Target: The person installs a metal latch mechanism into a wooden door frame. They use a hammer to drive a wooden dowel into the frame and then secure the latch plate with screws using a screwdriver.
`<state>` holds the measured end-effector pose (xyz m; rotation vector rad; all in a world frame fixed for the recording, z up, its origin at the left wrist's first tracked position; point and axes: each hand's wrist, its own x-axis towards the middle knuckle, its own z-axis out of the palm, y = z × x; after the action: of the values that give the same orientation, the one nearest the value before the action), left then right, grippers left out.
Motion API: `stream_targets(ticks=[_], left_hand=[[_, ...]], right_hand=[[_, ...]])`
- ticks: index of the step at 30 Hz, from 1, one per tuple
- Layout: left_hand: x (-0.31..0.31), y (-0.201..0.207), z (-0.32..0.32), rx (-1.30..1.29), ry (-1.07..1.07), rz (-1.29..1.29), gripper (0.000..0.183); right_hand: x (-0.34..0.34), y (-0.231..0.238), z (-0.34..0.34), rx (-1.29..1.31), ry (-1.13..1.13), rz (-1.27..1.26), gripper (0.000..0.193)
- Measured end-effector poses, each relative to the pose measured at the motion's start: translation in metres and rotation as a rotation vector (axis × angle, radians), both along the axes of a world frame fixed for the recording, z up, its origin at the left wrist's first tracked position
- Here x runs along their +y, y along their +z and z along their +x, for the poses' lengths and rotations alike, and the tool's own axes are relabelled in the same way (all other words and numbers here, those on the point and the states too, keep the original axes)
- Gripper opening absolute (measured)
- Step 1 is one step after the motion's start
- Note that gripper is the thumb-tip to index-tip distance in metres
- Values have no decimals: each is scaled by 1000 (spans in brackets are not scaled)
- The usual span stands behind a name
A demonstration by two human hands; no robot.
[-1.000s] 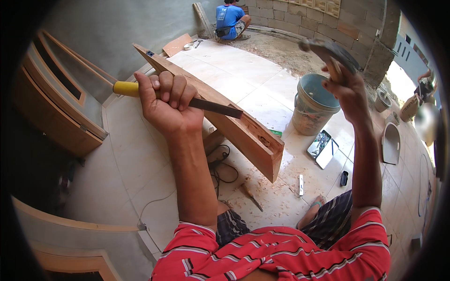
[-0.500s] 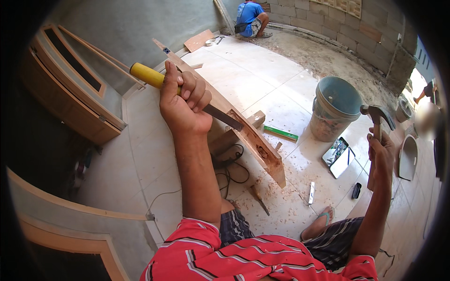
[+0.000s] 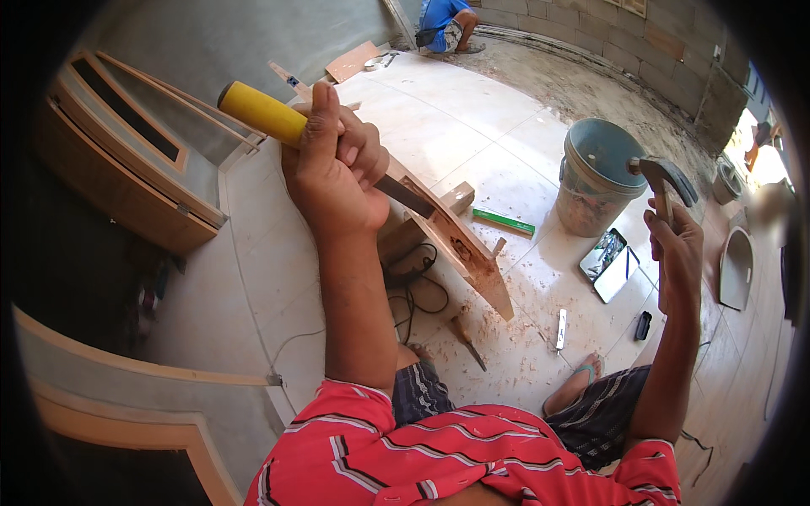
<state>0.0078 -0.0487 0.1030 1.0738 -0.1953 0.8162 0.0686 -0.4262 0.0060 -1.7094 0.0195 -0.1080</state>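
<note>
My left hand (image 3: 337,181) is closed around a chisel (image 3: 263,114) with a thick yellow handle. Its dark blade slants down to the right, and the tip is at the carved recess in a long wooden beam (image 3: 492,282); whether it touches the wood I cannot tell. On the right, my right hand (image 3: 677,244) grips a claw hammer (image 3: 664,179) by its wooden handle, head up, well apart from the chisel. The beam rests on a wooden block (image 3: 457,197), with its pointed end toward me.
A grey bucket (image 3: 591,202) stands beyond an open case (image 3: 609,263) of small pieces. A green box (image 3: 504,222), a second chisel (image 3: 467,343) and wood shavings lie on the tiles. Cables run under the beam. Wooden frames lean at left; a person in blue (image 3: 445,25) squats far off.
My left hand and the chisel handle look larger and closer, with the handle end shifted up and left. The hammer has moved a little left and its head tilts more downward at the right.
</note>
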Motion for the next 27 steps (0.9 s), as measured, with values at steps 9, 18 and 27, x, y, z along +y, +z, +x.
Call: stream_targets(ticks=[9, 18, 27], left_hand=[[-84, -17, -39, -237, 50, 653, 22], [-28, 35, -55, -216, -44, 70, 41], [13, 28, -12, 56, -101, -145, 40]], right_hand=[[4, 12, -6, -30, 104, 116, 26], [-8, 13, -15, -33, 48, 216, 22], [-23, 11, -11, -14, -33, 192, 18]])
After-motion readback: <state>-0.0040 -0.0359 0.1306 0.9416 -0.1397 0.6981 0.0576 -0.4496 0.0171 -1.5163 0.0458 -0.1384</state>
